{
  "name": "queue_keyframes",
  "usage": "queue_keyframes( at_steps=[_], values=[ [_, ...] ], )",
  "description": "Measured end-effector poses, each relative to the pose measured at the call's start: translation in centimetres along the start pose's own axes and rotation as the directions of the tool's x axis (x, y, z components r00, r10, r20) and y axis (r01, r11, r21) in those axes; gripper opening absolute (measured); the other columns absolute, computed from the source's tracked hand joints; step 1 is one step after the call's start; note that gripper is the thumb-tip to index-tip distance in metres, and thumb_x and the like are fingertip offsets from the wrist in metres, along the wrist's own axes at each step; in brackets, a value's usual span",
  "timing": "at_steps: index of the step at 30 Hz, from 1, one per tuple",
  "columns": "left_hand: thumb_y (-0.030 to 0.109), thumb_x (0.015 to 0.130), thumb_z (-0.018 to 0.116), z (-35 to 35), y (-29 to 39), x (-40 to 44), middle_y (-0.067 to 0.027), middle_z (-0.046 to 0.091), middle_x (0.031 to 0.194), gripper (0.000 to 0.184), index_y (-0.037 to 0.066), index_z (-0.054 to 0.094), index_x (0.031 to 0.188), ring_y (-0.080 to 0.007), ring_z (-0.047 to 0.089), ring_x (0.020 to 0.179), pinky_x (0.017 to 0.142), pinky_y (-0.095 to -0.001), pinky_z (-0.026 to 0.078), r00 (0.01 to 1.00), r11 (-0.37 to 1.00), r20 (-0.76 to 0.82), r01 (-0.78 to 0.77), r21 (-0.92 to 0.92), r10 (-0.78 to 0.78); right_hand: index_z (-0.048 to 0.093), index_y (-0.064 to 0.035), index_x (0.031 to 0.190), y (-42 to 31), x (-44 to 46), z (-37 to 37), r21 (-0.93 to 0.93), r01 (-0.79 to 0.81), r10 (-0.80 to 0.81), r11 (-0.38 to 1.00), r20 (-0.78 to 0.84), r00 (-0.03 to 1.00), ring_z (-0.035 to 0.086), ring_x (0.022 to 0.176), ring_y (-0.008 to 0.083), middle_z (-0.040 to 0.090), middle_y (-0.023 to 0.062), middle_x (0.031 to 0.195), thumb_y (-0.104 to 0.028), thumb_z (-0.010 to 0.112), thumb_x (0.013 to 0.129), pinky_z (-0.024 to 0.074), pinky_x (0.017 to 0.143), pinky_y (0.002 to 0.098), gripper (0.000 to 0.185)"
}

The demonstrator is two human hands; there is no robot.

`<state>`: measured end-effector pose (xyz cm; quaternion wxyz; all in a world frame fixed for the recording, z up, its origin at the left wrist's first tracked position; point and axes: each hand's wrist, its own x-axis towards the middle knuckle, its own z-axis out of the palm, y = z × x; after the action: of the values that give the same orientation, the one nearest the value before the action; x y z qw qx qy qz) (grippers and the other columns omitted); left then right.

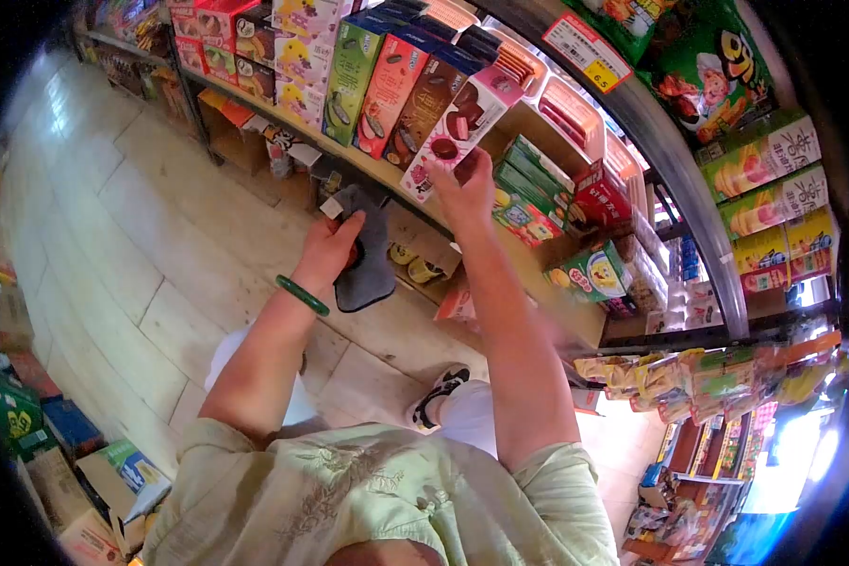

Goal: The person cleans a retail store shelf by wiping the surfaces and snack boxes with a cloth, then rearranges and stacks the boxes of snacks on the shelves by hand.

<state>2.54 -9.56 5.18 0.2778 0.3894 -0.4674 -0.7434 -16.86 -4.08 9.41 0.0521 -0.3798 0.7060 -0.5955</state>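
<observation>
My left hand (332,243), with a green bangle on its wrist, is closed on a dark grey cloth (368,274) that hangs down in front of the shelf. A small white label shows at the cloth's upper edge. My right hand (464,189) grips the lower end of a pink and white snack box (463,123) with pictures of round, dark-filled sweets. This box leans at the right end of a row, beside a brown box (429,108), a red box (391,94) and a green box (354,80). Some of the right fingers are hidden behind the box.
Right of my right hand, green cartons (533,193) and a red carton (602,193) stand on the shelf. An upper shelf rail (670,137) with a price tag (588,49) curves overhead. Open cardboard boxes (61,481) lie at the lower left on the tiled floor (160,255).
</observation>
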Motion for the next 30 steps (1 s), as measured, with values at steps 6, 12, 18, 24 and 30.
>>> queue_keyframes(
  at_steps=[6, 12, 18, 24, 30],
  values=[
    [0.032, 0.085, 0.065, -1.7, -0.3, 0.6, -0.0004, 0.055, 0.069, 0.03, 0.002, 0.059, 0.083, -0.0092, 0.049, 0.058, 0.051, -0.0254, 0.037, 0.992, 0.996, 0.096, 0.081, -0.026, -0.079, 0.043, 0.0004, 0.114, -2.4, -2.1, -1.8, 0.093, -0.091, 0.095, 0.991, -0.045, 0.994, 0.058, 0.097, 0.0166, 0.058, 0.0093, 0.106, -0.011, 0.075, 0.074, 0.0455, 0.087, 0.0295, 0.053],
    [0.029, 0.085, 0.064, -1.1, 2.3, -0.7, -0.0051, 0.062, 0.105, 0.038, 0.001, 0.058, 0.11, -0.0152, 0.057, 0.094, 0.082, -0.0279, 0.045, 0.999, 0.952, 0.002, -0.049, -0.303, 0.052, 0.042, -0.0019, 0.116, -6.0, -12.5, -6.1, 0.158, -0.278, 0.248, 0.948, 0.184, 0.951, 0.059, 0.097, 0.0178, 0.058, 0.0101, 0.108, -0.003, 0.072, 0.075, 0.0477, 0.088, 0.0319, 0.05],
    [0.022, 0.088, 0.06, -1.8, 3.7, -1.7, -0.0061, 0.063, 0.109, 0.032, 0.003, 0.058, 0.114, -0.0172, 0.06, 0.096, 0.084, -0.0299, 0.047, 0.924, 0.809, 0.357, 0.102, -0.579, 0.139, 0.042, -0.0031, 0.118, -1.8, -19.9, -7.4, -0.246, -0.162, 0.217, 0.956, 0.216, 0.952, 0.061, 0.099, 0.0303, 0.061, 0.0172, 0.104, -0.01, 0.074, 0.068, 0.0478, 0.083, 0.0392, 0.06],
    [0.023, 0.092, 0.055, -2.0, 2.2, -4.3, -0.004, 0.063, 0.111, 0.032, 0.004, 0.058, 0.117, -0.0139, 0.061, 0.097, 0.081, -0.0284, 0.049, 0.785, 0.902, 0.472, -0.25, -0.352, 0.402, 0.045, -0.0013, 0.114, -2.2, -22.2, -8.0, -0.48, -0.103, 0.219, 0.871, 0.194, 0.956, 0.059, 0.093, 0.0316, 0.059, 0.0174, 0.1, -0.017, 0.077, 0.066, 0.0467, 0.08, 0.039, 0.059],
    [0.009, 0.091, 0.056, -0.2, 0.7, -6.6, -0.0095, 0.06, 0.117, 0.038, 0.003, 0.05, 0.127, -0.0125, 0.055, 0.104, 0.093, -0.0294, 0.043, 0.55, 0.929, 0.768, -0.336, -0.156, 0.328, 0.045, -0.0033, 0.114, -2.6, -23.5, -6.9, -0.531, -0.074, 0.265, 0.844, 0.295, 0.918, 0.058, 0.094, 0.0363, 0.058, 0.0184, 0.102, -0.016, 0.073, 0.067, 0.0464, 0.08, 0.0425, 0.056]
  ],
)
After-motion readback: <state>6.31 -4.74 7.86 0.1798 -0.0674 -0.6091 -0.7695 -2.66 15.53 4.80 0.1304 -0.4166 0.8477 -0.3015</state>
